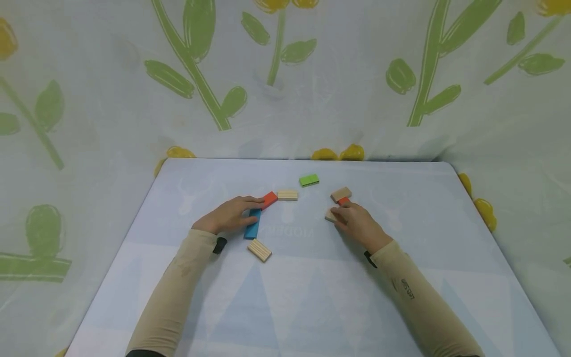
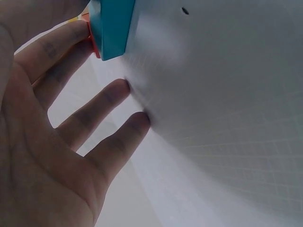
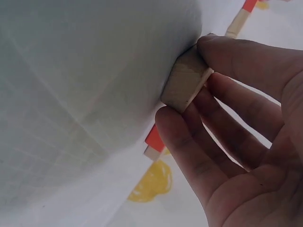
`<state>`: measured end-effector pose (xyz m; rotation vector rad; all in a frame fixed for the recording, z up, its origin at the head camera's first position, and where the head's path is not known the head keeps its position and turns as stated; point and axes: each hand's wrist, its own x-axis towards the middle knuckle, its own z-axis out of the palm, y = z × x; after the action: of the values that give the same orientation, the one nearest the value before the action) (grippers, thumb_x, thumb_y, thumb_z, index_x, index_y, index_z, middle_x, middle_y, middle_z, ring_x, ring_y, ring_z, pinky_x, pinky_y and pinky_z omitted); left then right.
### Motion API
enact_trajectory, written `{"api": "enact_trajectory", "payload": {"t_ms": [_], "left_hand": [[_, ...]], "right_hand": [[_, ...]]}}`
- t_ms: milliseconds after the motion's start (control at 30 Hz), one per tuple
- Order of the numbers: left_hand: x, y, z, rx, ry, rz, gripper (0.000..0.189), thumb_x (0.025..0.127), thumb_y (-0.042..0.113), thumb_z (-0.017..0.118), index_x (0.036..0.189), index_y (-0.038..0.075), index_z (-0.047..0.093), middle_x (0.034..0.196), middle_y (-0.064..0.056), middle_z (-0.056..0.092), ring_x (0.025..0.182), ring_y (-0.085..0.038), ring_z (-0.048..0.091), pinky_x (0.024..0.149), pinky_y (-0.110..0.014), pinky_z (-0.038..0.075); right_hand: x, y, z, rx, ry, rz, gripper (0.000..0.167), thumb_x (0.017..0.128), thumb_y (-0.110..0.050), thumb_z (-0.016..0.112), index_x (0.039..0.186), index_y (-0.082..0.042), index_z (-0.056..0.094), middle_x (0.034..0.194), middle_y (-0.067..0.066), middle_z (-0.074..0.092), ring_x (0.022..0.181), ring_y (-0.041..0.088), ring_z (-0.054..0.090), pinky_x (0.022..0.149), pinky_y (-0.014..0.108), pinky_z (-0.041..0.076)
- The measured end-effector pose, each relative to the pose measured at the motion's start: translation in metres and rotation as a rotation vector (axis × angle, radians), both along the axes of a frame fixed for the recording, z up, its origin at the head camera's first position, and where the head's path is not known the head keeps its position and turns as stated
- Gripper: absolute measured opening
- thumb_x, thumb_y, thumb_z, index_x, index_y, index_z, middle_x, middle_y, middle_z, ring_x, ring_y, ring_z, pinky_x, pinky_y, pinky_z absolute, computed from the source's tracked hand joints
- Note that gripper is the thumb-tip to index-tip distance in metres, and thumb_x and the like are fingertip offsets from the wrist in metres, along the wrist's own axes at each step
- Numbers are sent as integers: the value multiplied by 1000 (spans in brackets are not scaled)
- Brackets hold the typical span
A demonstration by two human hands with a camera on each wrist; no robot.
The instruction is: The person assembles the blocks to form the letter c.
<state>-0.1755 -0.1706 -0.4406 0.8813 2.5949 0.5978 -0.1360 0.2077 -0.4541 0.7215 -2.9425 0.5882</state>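
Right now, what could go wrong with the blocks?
The left hand touches the red block and blue block, so a nudge might shift both. The right hand pinches a wooden block close to the other red block; it could bump that one out of place.

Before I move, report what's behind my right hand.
An orange-red block, then a wooden block beyond it. The right hand hides the orange-red block's near end.
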Motion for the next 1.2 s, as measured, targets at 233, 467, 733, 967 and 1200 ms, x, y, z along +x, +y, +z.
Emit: {"api": "enact_trajectory", "payload": {"t_ms": [233,467,733,967,1200], "left_hand": [[1,1,0,3,12,-5,50,101,22,65,149,12,53,158,-4,43,145,-33,37,117,-51,32],[0,1,-2,8,18,-11,51,101,22,65,149,12,53,158,-4,43,145,-33,37,117,-51,32],[-1,1,-2,13,27,-17,50,101,23,66,148,13,54,157,-5,45,144,-33,39,117,-50,34],[-2,1,-1,1,24,-8,50,101,23,65,149,13,54,157,-5,44,144,-32,38,117,-50,33],[0,1,-1,-2,8,0,50,102,23,64,149,14,53,156,-6,45,144,-33,38,117,-51,32]], "right_hand": [[-1,-4,3,40,-56,-41,35,85,-2,80,116,9,70,108,21,72,98,34,68,89,47,55],[-1,-4,4,63,-52,-48,35,85,-5,81,116,8,69,107,20,71,96,33,68,87,46,56],[-4,1,6,21,-95,-31,34,86,-2,79,117,7,70,110,19,72,100,33,68,89,47,55],[-3,2,1,27,-68,-29,36,86,-3,80,119,6,69,113,22,69,103,35,66,91,48,55],[-1,2,-5,18,-31,-6,37,85,-3,81,118,7,67,113,23,67,103,37,66,90,49,54]]}}
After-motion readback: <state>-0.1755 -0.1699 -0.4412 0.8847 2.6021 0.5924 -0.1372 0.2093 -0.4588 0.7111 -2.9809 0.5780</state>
